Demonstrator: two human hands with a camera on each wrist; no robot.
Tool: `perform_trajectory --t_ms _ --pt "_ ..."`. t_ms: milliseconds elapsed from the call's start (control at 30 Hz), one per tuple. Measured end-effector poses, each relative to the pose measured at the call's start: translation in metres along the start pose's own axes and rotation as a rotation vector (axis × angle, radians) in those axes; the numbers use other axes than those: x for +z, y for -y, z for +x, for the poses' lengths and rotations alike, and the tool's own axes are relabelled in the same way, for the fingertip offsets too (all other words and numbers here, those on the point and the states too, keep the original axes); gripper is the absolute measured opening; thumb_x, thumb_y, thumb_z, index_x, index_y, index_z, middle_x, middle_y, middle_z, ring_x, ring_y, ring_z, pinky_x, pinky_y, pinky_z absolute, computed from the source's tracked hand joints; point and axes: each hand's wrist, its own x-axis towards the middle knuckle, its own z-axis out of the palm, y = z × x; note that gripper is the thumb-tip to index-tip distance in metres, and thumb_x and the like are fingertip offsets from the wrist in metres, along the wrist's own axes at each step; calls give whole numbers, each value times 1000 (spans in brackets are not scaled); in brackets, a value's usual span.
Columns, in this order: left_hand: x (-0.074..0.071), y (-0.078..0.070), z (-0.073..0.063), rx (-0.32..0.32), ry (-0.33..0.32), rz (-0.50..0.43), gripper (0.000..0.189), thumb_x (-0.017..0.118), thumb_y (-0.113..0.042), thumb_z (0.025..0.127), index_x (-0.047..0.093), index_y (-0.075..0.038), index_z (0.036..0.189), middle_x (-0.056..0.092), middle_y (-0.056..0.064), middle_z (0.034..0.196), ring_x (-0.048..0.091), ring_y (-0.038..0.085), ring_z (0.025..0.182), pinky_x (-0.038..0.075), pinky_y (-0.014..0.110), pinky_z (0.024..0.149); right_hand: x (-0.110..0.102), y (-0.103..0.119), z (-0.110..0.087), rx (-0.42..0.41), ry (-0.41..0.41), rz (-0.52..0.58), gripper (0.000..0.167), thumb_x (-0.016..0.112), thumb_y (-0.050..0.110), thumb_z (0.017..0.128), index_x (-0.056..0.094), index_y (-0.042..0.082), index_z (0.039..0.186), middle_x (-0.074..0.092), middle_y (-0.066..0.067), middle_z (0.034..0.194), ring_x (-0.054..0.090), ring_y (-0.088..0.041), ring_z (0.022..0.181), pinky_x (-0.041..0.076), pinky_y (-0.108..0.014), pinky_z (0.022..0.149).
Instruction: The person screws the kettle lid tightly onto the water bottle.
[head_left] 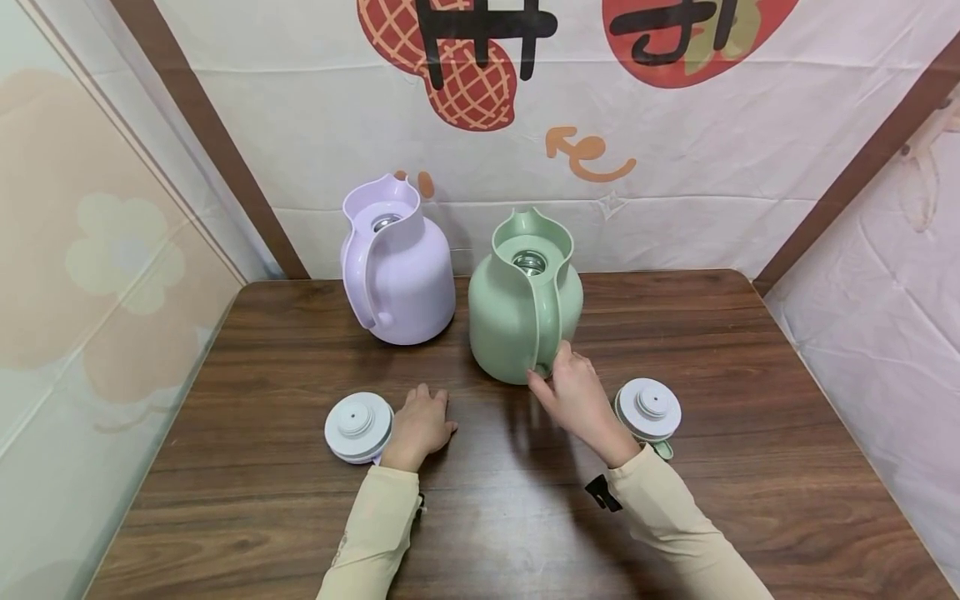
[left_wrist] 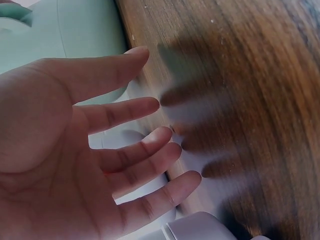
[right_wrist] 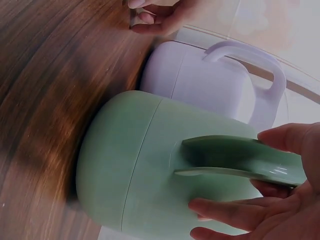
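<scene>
A green vacuum jug (head_left: pixel 501 321) stands upright on the table, its top uncovered, its handle (head_left: pixel 549 312) facing me. At that handle is my right hand (head_left: pixel 581 404). In the right wrist view the thumb (right_wrist: pixel 287 137) lies along one side of the handle, while the fingers (right_wrist: pixel 230 212) reach loosely past the other side. To the left stands a lilac vacuum jug (head_left: pixel 412 283), also uncovered. Over the table, just right of a white-and-lilac lid (head_left: pixel 358 427), my left hand (head_left: pixel 418 425) has its fingers spread and holds nothing.
A white-and-green lid (head_left: pixel 649 408) lies to the right of my right hand. Behind the jugs hangs a printed cloth wall (head_left: pixel 675 225), with more cloth at both sides. The wooden table (head_left: pixel 495 517) extends towards me.
</scene>
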Motion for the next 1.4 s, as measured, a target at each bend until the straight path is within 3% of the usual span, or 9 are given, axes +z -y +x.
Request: perform_trajectory --t_ms 333,600,833,1100,1400 --pt "0 1 2 13 -2 -11 49 65 -25 83 53 2 122 46 24 115 42 37 110 43 47 81 5 6 0 29 2 16 27 64 14 78 45 -3 84 53 -15 62 58 -38 60 43 -48 51" --pt "-11 -7 3 -3 8 -58 46 64 -24 84 54 2 120 52 24 114 49 38 106 42 48 85 1 7 -1 63 33 57 29 68 16 79 46 -2 88 57 -15 69 59 -35 65 45 -46 56" --pt "-23 -25 3 5 -26 -81 46 63 -27 86 53 1 121 54 22 115 52 38 105 42 47 85 -8 3 1 70 79 116 29 71 19 78 53 1 93 62 -13 80 62 -33 77 47 -44 64" --pt "-31 -52 1 82 -117 -126 38 65 -24 84 57 1 111 58 18 102 57 34 92 46 43 78 -23 -19 3 3 195 156 22 67 7 78 59 0 98 64 -12 91 61 -30 88 46 -42 77" --pt "-38 -88 -3 194 -191 -181 33 68 -19 82 59 1 106 62 15 96 60 31 86 48 40 75 -52 -51 -1 121 343 53 37 63 9 82 54 -8 114 47 -30 125 44 -43 114 34 -51 94"
